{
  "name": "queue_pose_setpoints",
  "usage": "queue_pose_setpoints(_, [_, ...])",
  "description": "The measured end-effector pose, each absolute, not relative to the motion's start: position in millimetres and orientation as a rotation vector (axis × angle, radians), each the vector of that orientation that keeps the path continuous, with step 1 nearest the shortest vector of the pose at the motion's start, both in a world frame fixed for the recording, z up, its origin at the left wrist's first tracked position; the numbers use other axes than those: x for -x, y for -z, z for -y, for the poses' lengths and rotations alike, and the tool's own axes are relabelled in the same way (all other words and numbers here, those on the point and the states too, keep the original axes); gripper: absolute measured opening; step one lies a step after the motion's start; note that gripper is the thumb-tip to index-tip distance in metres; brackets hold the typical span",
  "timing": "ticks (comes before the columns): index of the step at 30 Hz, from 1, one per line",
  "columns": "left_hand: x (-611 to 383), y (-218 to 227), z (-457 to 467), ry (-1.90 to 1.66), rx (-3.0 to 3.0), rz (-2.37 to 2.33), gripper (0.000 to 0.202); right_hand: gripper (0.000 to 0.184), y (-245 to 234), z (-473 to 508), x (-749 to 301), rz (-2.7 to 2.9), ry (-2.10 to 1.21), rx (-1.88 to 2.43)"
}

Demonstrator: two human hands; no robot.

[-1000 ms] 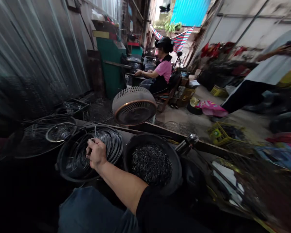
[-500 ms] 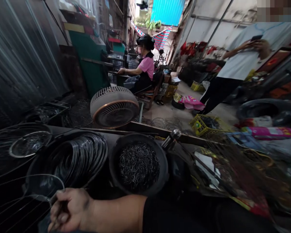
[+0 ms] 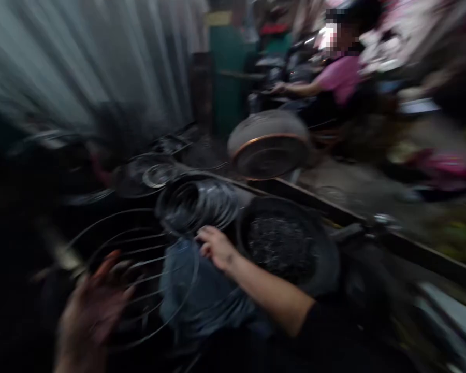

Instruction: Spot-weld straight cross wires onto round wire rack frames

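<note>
A round wire grate (image 3: 146, 280) with parallel bars stands in front of me, its curved rim reaching over a blue-grey cloth (image 3: 213, 305). My left hand (image 3: 95, 305) is at the left side of the grate, palm up and fingers apart; one finger looks orange. Above the cloth, just right of the grate, is my right hand (image 3: 217, 249), its fingers loosely bent with nothing visible in them. Behind it a dark basin holds many wire rings (image 3: 213, 202). To the right, another black basin (image 3: 326, 264) contains small dark metal pieces (image 3: 279, 241). Motion blurs much of this.
Beyond the bench edge (image 3: 326, 207) stands a round grey fan (image 3: 270, 147). A person in a pink shirt (image 3: 339, 77) sits at a machine behind it. Corrugated metal sheeting (image 3: 120, 52) rises at the left. More wire hoops (image 3: 157, 175) lie at the back left.
The view has swung left and down. My left hand has come into view, open. My right hand, earlier closed at the grate's rim, is now off it with looser fingers.
</note>
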State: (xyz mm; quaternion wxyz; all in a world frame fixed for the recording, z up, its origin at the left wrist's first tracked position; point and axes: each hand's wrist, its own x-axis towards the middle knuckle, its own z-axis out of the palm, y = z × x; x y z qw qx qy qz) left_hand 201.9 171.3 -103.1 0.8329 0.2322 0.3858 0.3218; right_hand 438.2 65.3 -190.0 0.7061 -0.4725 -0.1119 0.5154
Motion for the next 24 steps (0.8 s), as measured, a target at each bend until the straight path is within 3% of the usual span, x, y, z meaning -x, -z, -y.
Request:
queue_pose_setpoints(9, [-162,117,-136,-0.848,-0.476,-0.727,0.04,0.049,189,-62,-415,0.309,-1.197,1.023])
queue_pose_setpoints(17, [-121,129,-128,-0.796,-0.444,-0.665,0.041,0.048,178,-78,-384,0.459,-1.157,1.064])
queue_pose_setpoints(24, [-82,135,-129,-0.758,-0.302,-0.67,0.046,0.045,154,-98,-339,0.612,-1.335,1.041])
